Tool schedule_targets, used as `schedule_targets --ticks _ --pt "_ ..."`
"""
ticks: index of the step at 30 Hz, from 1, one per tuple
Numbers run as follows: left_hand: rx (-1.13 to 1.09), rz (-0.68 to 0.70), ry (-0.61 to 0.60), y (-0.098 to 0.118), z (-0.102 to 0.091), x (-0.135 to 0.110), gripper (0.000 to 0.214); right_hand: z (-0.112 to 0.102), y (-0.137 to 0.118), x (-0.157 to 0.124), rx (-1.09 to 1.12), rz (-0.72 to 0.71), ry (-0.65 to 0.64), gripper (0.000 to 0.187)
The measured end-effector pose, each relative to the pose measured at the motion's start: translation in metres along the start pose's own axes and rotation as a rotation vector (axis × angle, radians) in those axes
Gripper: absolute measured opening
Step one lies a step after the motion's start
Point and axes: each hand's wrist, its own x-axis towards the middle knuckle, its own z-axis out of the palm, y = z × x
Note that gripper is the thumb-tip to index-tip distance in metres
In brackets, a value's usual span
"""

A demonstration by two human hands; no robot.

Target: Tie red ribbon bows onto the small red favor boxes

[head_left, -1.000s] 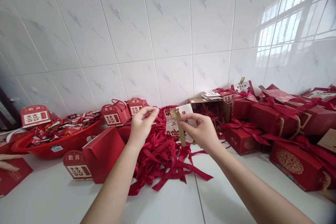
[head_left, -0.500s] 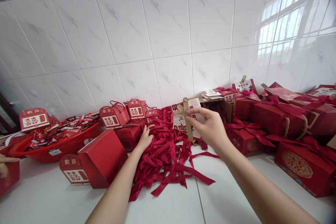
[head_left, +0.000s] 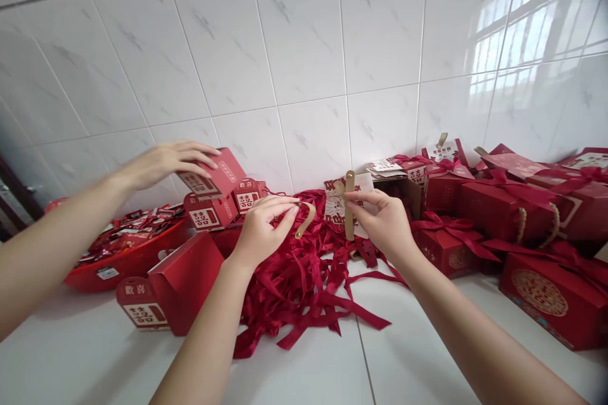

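The white tiled counter (head_left: pixel 308 367) carries a sprawling heap of red ribbons (head_left: pixel 304 291), with red gift boxes (head_left: pixel 536 291) stacked to the right and a red basin (head_left: pixel 123 259) of wrapped sweets to the left. Above the basin another person's hand (head_left: pixel 164 161) grips a small red box (head_left: pixel 216 176). Over the ribbon heap the person's own hands are raised, near each other but apart. The left hand (head_left: pixel 259 231) is pinched on a curved tan strip (head_left: pixel 306 220), and the right hand (head_left: pixel 387 221) is pinched on an upright tan strip (head_left: pixel 350 209). A printed card (head_left: pixel 335 205) sits just behind the upright strip; whether the fingers hold that too I cannot tell. Both strips look very light and bendy but springy — one arcs under its own set, the other stands straight. They would likely crease if folded hard, so a fingertip pinch near an end seems the best hold. They are narrow, matte, kraft-brown bands with rounded ends — small studs or holes seem to mark the tips.
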Motion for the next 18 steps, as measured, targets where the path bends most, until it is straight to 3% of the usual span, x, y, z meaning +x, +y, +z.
schedule_targets --ticks 2,5,8,11,14,18 --pt "0.004 0.148 0.003 0.022 -0.006 -0.001 0.018 0.001 -0.006 -0.003 0.047 0.049 -0.086 0.021" --pt "0.05 0.259 0.011 0.038 -0.007 -0.004 0.017 0.001 -0.02 -0.01 0.195 0.141 -0.282 0.034" --pt "0.107 0.287 -0.017 0.042 -0.002 -0.007 0.026 -0.001 -0.03 -0.014 0.303 0.192 -0.44 0.036" --pt "0.125 0.281 -0.074 0.042 0.001 -0.009 0.033 -0.004 -0.032 -0.013 0.338 0.242 -0.484 0.031" --pt "0.156 0.247 -0.022 0.044 0.001 -0.007 0.042 -0.011 -0.03 -0.006 0.352 0.265 -0.352 0.03" --pt "0.129 0.095 0.115 0.047 0.013 -0.007 0.038 -0.033 -0.028 0.007 0.26 0.149 0.029 0.033"
